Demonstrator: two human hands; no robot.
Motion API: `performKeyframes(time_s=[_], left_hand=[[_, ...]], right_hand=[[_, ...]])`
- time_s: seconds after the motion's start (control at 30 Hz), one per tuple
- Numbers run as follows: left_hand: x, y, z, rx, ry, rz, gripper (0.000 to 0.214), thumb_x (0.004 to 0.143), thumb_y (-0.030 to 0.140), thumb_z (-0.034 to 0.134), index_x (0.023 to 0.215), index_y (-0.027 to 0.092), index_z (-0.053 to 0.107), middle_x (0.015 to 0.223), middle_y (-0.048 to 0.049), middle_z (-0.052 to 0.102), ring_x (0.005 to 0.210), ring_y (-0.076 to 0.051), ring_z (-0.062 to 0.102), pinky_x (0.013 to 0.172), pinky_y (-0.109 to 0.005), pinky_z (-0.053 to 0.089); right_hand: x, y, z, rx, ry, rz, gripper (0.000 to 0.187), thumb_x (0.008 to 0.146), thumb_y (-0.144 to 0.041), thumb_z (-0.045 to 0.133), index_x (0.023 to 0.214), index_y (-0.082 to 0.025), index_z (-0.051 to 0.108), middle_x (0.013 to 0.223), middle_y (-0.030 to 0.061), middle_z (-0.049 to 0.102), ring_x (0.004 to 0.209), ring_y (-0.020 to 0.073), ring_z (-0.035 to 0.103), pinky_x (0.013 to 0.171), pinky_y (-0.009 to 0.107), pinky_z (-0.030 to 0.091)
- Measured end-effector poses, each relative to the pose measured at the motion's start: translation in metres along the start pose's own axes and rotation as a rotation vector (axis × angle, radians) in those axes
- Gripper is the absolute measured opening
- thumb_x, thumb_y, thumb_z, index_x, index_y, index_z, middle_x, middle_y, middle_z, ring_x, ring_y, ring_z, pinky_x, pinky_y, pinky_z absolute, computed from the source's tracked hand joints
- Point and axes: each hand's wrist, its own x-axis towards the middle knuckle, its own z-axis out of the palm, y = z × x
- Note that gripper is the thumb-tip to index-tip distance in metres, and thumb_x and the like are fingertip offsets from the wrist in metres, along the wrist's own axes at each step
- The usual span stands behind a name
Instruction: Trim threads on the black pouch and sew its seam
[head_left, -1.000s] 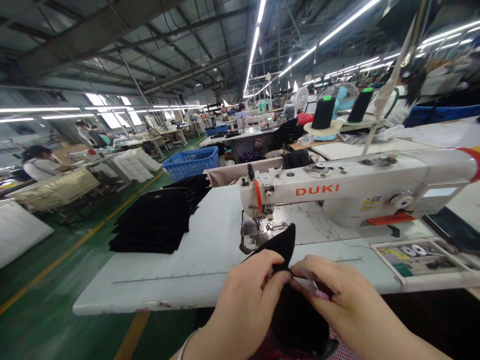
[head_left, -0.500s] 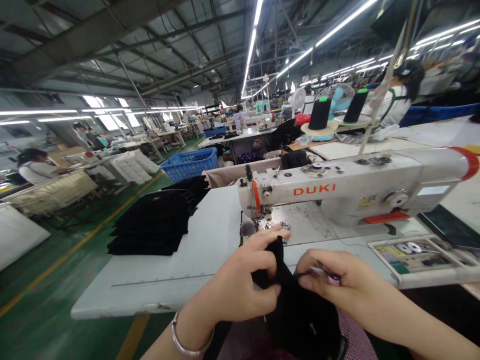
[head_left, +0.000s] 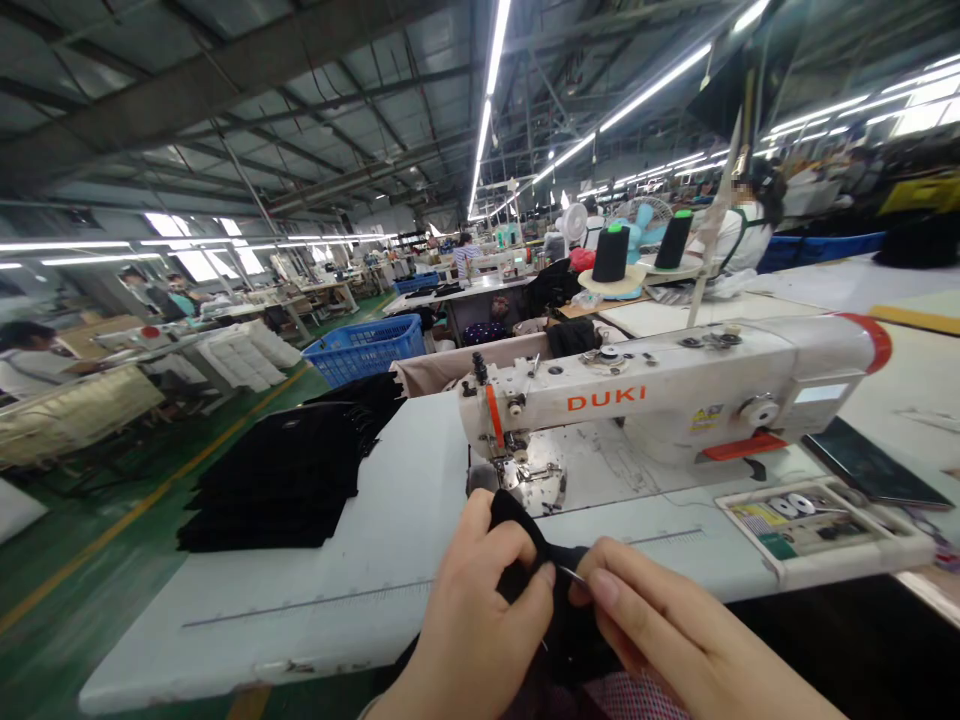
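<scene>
The left hand [head_left: 480, 610] and right hand [head_left: 660, 630] both pinch the black fabric piece [head_left: 536, 560] at the table's near edge. At twelve o'clock waits the sewing machine [head_left: 660, 395]; edges should stay aligned before feeding.

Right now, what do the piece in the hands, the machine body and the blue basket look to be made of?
Black piece, pinched by left hand and right hand: soft matte fabric; it folds limply. Sewing machine: smooth white glossy casing, probably painted metal. Blue basket: looks like moulded plastic, with latticed walls.
</scene>
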Motion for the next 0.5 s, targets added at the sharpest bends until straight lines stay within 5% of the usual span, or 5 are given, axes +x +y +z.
performKeyframes(time_s=[0.5], left_hand=[[-0.007, -0.003, 0.006, -0.049, -0.008, -0.017, 0.022, 0.081, 0.016, 0.057, 0.065, 0.018, 0.043, 0.088, -0.0035, 0.048, 0.083, -0.019, 0.051, 0.072, -0.030, 0.042]], right_hand=[[0.015, 0.011, 0.006, -0.052, 0.050, -0.021, 0.036, 0.099, -0.050, 0.037, 0.077, -0.022, 0.046, 0.071, -0.0018, 0.049, 0.066, 0.0134, 0.047, 0.059, 0.022, 0.043]])
